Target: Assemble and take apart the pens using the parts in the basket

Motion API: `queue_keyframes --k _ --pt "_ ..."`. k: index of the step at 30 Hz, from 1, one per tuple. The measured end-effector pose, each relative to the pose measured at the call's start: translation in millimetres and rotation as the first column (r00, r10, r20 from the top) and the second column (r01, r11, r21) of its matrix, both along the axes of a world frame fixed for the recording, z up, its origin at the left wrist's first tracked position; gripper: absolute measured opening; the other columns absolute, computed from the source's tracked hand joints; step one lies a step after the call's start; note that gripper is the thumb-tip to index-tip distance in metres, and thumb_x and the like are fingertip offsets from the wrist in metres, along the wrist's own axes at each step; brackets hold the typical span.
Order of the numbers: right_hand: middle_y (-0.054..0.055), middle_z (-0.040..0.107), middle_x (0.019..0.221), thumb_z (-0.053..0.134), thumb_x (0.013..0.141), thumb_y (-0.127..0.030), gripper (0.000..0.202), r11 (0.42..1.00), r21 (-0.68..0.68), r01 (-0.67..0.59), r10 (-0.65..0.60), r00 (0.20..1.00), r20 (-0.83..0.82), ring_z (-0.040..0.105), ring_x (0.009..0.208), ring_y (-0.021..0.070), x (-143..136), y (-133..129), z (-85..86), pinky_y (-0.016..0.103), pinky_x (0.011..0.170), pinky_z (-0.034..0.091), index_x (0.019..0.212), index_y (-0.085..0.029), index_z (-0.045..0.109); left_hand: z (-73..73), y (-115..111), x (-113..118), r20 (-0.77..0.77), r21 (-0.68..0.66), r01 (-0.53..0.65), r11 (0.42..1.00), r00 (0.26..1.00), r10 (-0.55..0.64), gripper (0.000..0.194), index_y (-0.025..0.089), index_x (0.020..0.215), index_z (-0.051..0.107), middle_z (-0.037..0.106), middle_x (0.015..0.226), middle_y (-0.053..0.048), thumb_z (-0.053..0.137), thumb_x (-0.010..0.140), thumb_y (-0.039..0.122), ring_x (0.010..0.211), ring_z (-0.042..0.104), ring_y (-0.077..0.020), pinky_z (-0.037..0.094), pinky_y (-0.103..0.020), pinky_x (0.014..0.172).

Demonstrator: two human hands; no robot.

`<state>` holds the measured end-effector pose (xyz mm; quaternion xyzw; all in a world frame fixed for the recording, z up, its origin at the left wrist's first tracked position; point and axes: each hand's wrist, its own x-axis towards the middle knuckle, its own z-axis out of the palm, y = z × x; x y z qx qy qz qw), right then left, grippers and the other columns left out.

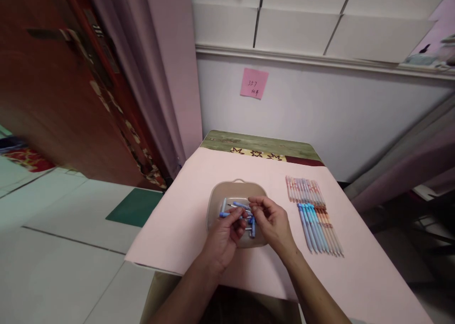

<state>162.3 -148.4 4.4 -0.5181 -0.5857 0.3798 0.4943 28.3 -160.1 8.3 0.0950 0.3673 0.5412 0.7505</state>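
Observation:
A beige basket stands on the pink-covered table, with several blue pen parts lying in it. Over its front left part, my left hand is closed in a pinch on a blue pen part. My right hand is over the basket's right side, thumb and fingers bent together near my left fingertips; what it holds, if anything, is too small to make out. To the right of the basket lie a row of blue and brown pens and, behind it, a row of pinkish clear pen parts.
The pink cover spreads over the table, whose green wooden back edge meets the wall. A pink note is stuck on the wall. Purple curtains hang beside a brown door at left.

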Motion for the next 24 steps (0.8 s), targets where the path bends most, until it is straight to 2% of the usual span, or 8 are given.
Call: queue_keyframes --k 5,9,12,16,19,24 --pt "0.005 0.071 0.081 0.063 0.082 -0.036 0.023 0.998 -0.001 -0.065 0.065 0.998 -0.003 0.066 0.07 0.0165 0 2 1.4 0.026 0.065 0.052 0.094 -0.018 0.071 0.1 -1 1 -0.015 0.008 0.018 1.0 1.0 -0.017 0.015 0.01 0.075 0.063 0.066 0.069 -0.002 0.075 0.067 0.01 0.048 0.056 -0.0056 0.043 -0.013 0.041" --pt "0.004 0.068 0.074 0.063 0.081 -0.031 0.016 0.995 0.033 -0.097 0.092 0.989 0.114 0.063 0.065 0.0156 4 0 10.8 0.025 0.061 0.05 0.084 -0.018 0.071 3.1 -3 1 0.037 -0.005 0.043 0.999 0.998 -0.043 0.011 0.009 0.076 0.063 0.065 0.07 -0.003 0.072 0.07 0.007 0.05 0.057 -0.0058 0.043 -0.012 0.041" --pt "0.003 0.067 0.074 0.063 0.081 -0.029 0.014 0.993 0.083 -0.086 0.066 0.975 0.214 0.06 0.064 0.0148 9 -3 17.3 0.024 0.059 0.048 0.084 -0.019 0.071 3.7 -3 -2 0.101 -0.027 0.034 0.999 0.994 -0.031 0.008 0.008 0.08 0.065 0.067 0.075 -0.006 0.065 0.074 0.003 0.055 0.061 -0.0073 0.047 -0.013 0.046" --pt "0.003 0.065 0.073 0.061 0.083 -0.031 0.014 0.984 0.177 -0.029 -0.019 0.965 0.261 0.058 0.063 0.0145 13 -11 24.5 0.025 0.059 0.046 0.084 -0.02 0.071 4.6 -2 -6 0.169 -0.033 -0.005 0.999 0.986 0.01 0.014 0.007 0.086 0.066 0.069 0.082 -0.01 0.056 0.079 0.0 0.059 0.063 -0.0085 0.052 -0.014 0.051" --pt "0.002 0.063 0.069 0.062 0.083 -0.03 0.012 0.975 0.212 -0.066 -0.008 0.944 0.33 0.057 0.061 0.0144 11 -19 28.5 0.025 0.057 0.045 0.083 -0.021 0.07 6.4 -4 -7 0.176 -0.051 -0.037 0.998 0.983 0.046 0.011 0.006 0.086 0.065 0.07 0.082 -0.01 0.056 0.082 0.002 0.056 0.062 -0.0067 0.05 -0.012 0.048" --pt "0.002 0.065 0.074 0.06 0.084 -0.024 0.011 0.966 0.243 -0.087 -0.029 0.899 0.437 0.059 0.061 0.0135 4 -25 29.1 0.023 0.058 0.045 0.088 -0.023 0.07 7.8 -8 -8 0.169 -0.089 -0.006 0.996 0.985 0.021 0.005 0.007 0.084 0.065 0.065 0.07 -0.004 0.061 0.082 0.008 0.05 0.056 -0.0045 0.042 -0.01 0.038"
